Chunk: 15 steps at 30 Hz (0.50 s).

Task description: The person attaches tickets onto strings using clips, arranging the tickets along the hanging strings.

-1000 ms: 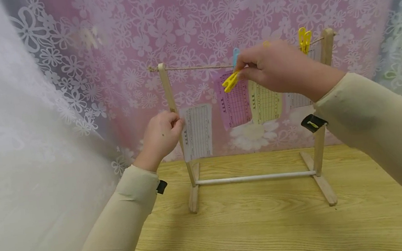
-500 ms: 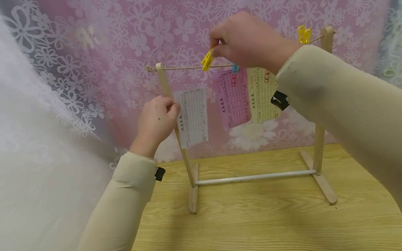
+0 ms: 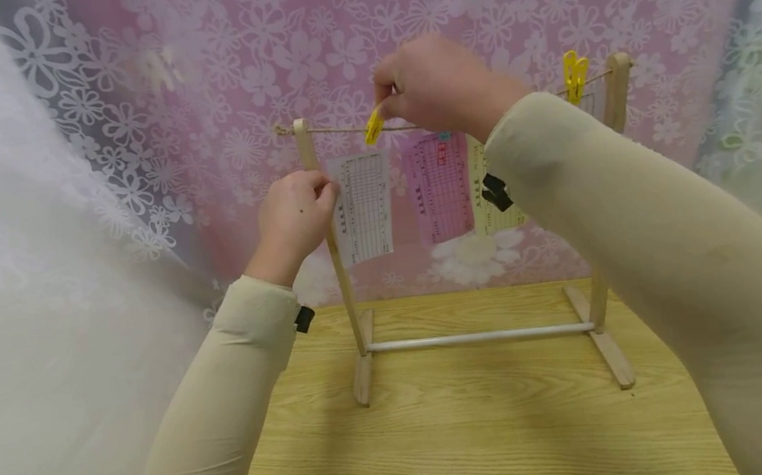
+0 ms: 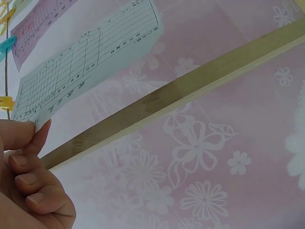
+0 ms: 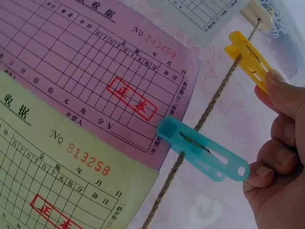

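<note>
My left hand (image 3: pixel 294 220) pinches the top left corner of a white receipt slip (image 3: pixel 365 208) between thumb and fingers. The slip hangs just below the rope, beside the left post; its printed grid shows in the left wrist view. In my right hand (image 3: pixel 441 85) a yellow clothespin (image 3: pixel 374 125) is pinched by its handle end. Seen from the right wrist, the tips of this yellow clothespin (image 5: pixel 248 59) overlap the rope (image 5: pixel 217 98). Farther along, a blue clothespin (image 5: pixel 205 150) holds a pink receipt slip (image 5: pixel 90 67) on the rope, next to a light yellow slip (image 5: pixel 57 162).
The rope runs between two wooden posts, left (image 3: pixel 344 289) and right (image 3: pixel 616 97), joined low down by a white rod (image 3: pixel 480 337). More yellow clothespins (image 3: pixel 575 78) sit near the right post. The stand is on a wood-grain table (image 3: pixel 487 429) before a flowered curtain (image 3: pixel 304 58).
My left hand has raised the white slip towards the rope. My right hand has carried the yellow clothespin left, from in front of the pink slip to the rope above the white slip.
</note>
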Each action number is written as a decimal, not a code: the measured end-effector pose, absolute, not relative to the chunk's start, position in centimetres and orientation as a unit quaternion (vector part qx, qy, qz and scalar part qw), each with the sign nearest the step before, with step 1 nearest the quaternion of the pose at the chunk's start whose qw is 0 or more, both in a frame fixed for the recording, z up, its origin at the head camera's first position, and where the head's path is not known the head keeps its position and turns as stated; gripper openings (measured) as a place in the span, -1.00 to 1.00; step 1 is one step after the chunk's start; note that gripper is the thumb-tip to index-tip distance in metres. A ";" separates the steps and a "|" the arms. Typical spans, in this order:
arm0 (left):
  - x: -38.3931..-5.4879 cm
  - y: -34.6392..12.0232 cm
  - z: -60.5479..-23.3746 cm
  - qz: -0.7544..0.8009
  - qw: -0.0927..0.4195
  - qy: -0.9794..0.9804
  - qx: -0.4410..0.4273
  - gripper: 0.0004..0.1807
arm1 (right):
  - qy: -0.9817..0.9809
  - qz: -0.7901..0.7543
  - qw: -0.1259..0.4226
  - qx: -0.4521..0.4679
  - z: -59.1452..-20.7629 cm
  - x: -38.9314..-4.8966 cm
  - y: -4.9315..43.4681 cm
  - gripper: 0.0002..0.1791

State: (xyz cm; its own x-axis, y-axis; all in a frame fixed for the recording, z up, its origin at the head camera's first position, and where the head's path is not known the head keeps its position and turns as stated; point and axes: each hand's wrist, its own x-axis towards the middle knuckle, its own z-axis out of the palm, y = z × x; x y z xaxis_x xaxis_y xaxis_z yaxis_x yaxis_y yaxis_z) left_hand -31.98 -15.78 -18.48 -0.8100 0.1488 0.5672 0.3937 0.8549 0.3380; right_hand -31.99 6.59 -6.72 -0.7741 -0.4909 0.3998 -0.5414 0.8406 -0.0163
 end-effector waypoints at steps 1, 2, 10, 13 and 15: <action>-31.9 -15.7 -18.4 -0.225 0.270 -0.925 -0.146 -0.67 | -0.941 0.067 0.190 0.273 -6.8 -32.0 6.5 -0.79; -31.9 -15.7 -18.4 -0.224 0.270 -0.925 -0.144 -0.68 | -0.942 0.068 0.187 0.272 -6.9 -31.9 6.5 -0.80; -31.7 -15.6 -18.3 -0.228 0.266 -0.927 -0.135 -0.69 | -0.942 0.075 0.169 0.280 -7.6 -31.8 6.3 -0.82; -31.7 -15.6 -18.3 -0.223 0.268 -0.927 -0.139 -0.69 | -0.940 0.063 0.172 0.287 -7.9 -31.8 6.4 -0.81; -31.7 -15.5 -18.3 -0.223 0.268 -0.926 -0.142 -0.70 | -0.941 0.054 0.170 0.289 -8.0 -31.8 6.4 -0.77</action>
